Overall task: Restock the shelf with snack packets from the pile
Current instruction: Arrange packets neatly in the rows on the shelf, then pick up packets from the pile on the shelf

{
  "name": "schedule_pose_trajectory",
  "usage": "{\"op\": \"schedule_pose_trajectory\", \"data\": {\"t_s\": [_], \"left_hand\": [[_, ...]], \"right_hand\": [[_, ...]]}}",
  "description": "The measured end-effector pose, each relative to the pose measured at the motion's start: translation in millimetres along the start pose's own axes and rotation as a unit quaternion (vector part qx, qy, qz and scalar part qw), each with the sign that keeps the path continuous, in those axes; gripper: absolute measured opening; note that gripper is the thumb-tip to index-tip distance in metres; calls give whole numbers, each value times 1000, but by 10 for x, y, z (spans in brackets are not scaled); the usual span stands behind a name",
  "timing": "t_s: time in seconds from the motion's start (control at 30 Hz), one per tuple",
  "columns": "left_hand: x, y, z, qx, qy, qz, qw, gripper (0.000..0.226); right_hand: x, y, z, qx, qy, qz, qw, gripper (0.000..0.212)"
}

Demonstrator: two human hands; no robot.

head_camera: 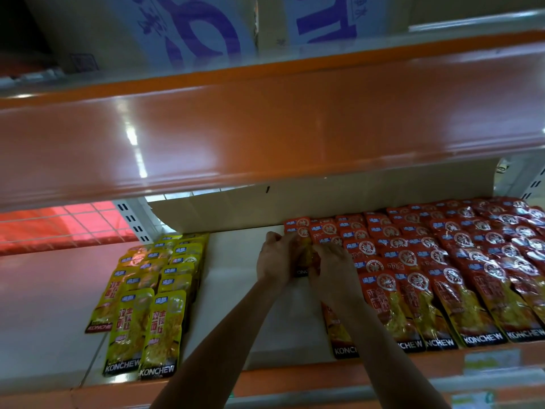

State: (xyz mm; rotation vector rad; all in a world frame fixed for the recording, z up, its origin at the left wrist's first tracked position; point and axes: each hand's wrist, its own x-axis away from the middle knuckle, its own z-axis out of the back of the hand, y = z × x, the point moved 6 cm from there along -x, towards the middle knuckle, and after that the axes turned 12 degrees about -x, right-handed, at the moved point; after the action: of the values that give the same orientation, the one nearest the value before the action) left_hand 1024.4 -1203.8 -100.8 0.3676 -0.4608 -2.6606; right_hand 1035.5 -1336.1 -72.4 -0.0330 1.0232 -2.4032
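Together the left hand (275, 258) and right hand (333, 267) curl their fingers round a red snack packet (303, 250), pinching it from either side. It sits on the white shelf (233, 290), touching the left end of the red packet rows (442, 261). Yellow packets (153, 290) lie well left of those rows. A cardboard strip (295, 199) stands just behind the rows, and an orange shelf edge (265, 128) runs above them.

Place: a shop, at a stocked retail shelf.
Shelving: glossy orange metal shelf boards (265, 128) on a white slotted upright (134, 221).
Stock: many identical red foil snack packets (448, 261) and yellow foil snack packets (153, 293) in overlapping rows, all printed KONCHEW.
Above: brown cardboard cartons (191, 33) with purple print.
Front edge: blurred pale label strip (489, 363).
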Motion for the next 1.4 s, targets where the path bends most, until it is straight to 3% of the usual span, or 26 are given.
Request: {"op": "schedule_pose_trajectory", "data": {"t_s": [0.1,0.5,0.9,1.07,1.23,1.4], "left_hand": [[45,-18,75,-58,2,-9,998,49],[523,-910,1080,-91,76,4,993,36],[1269,-3271,2202,-162,108,125,973,38],[1518,-4244,2616,-189,102,168,962,41],[1801,-5111,2896,-200,81,232,949,40],[2082,-5838,3177,-214,94,291,928,34]], "right_hand": [[-21,-86,-41,1,-1,5,1000,44],[42,-1209,-872,5,-60,98,993,53],[497,-3245,-2570,-46,-114,207,971,50],[662,-3943,-3332,-58,-136,208,967,50],[826,-4527,-3963,-51,-166,214,961,36],[930,-4989,-4409,-83,-204,199,955,41]]}}
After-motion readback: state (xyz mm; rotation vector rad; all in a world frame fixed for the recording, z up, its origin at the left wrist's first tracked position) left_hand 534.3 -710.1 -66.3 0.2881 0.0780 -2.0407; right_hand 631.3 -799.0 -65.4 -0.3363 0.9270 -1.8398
